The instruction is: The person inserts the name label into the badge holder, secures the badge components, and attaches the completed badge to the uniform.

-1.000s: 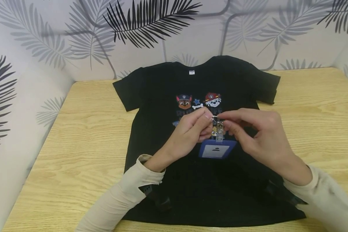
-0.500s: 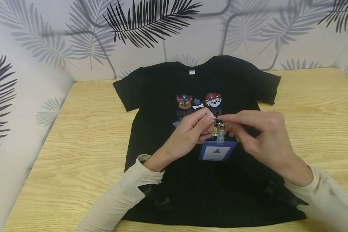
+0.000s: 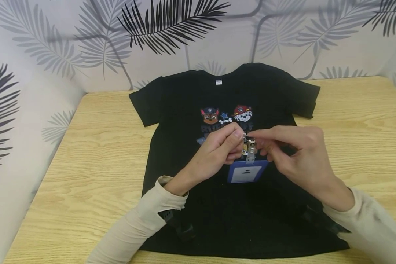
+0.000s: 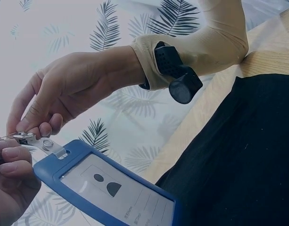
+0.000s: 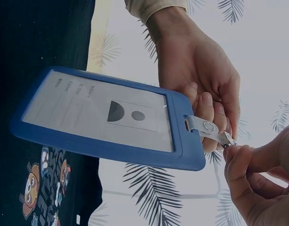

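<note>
A blue ID badge holder (image 3: 247, 172) with a white card hangs from a clear strap (image 5: 205, 126) and a metal clip (image 3: 252, 144). My left hand (image 3: 217, 146) has its fingers curled and holds the metal piece at its thumb and index finger. From the other side, my right hand (image 3: 300, 156) pinches the metal between thumb and index fingertip. In the left wrist view a thin wire-like part shows beside the clip (image 4: 25, 137); the fingertips hide much of it. Below the hands, a black T-shirt (image 3: 198, 212) with cartoon dogs lies spread out.
The T-shirt lies on a light wood table (image 3: 95, 165). Behind and to the left stand walls (image 3: 217, 33) with a leaf pattern. Each wrist wears a black strapped device (image 4: 175, 70).
The badge holder has swung slightly down and right, its face showing more. My right fingertips have shifted a little on the metal, covering more of it. The left hand has barely moved.
</note>
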Motion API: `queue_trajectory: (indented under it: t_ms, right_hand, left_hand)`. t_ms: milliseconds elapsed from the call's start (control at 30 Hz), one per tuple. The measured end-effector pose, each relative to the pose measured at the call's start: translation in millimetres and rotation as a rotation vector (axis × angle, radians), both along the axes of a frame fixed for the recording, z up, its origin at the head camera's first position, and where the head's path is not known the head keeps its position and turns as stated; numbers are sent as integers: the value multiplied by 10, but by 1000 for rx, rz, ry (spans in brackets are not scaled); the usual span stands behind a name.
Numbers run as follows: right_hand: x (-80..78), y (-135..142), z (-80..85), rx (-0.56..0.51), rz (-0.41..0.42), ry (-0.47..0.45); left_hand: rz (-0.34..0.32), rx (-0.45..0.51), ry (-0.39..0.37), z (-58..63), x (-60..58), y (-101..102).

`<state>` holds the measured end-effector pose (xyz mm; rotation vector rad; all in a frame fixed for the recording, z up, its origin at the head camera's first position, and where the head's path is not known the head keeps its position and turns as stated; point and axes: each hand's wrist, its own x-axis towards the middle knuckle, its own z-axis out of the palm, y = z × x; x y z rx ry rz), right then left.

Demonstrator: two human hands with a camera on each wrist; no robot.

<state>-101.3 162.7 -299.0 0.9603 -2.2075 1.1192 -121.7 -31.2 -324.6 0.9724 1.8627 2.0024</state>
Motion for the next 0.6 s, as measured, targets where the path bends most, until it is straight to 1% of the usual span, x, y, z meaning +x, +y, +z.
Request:
queue_trajectory:
  t_ms: [200, 333, 433, 600]
  right_hand:
    - [6, -2, -15, -40, 11, -56]
    - [-6, -4, -12, -59, 12, -70]
    - [-15, -11, -9, -62, 7, -76]
    - [-38, -7, 12, -65, -13, -144]
  left_hand:
    - [-2, 6, 17, -10, 2, -4]
    - [2, 16, 23, -23, -15, 3]
    - [6, 28, 7, -40, -25, 10]
    - [18, 56, -27, -66, -36, 34]
